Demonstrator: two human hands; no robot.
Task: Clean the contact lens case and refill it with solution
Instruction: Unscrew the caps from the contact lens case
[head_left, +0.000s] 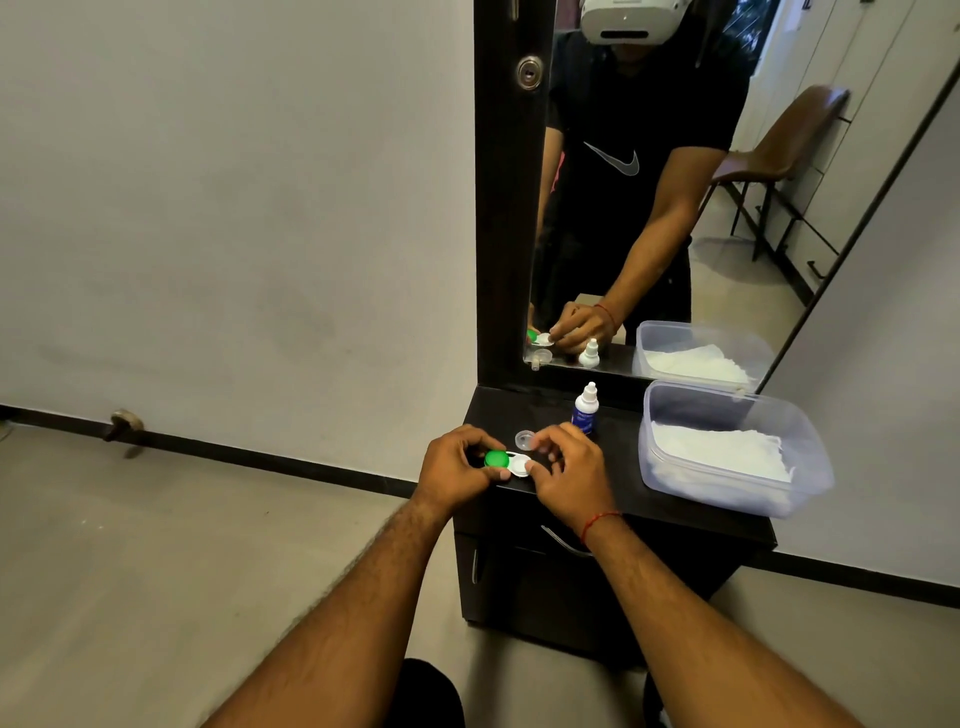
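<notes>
Fingers of the left hand (452, 467) pinch the lens case (514, 464) by its green cap (496, 459), at the front of the dark table (626, 491). The right hand (566, 473) holds the white side, which looks open. A loose cap (524, 439) lies just behind. The bottle (586, 410) is shut, so I think filling is not done yet. Tissues (727, 452) wait in the box (815, 467).

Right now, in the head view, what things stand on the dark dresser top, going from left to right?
First the green round plastic cap on the white contact lens case → loose clear round plastic cap → small white plastic bottle with blue label → clear plastic tub of white tissues.
</notes>
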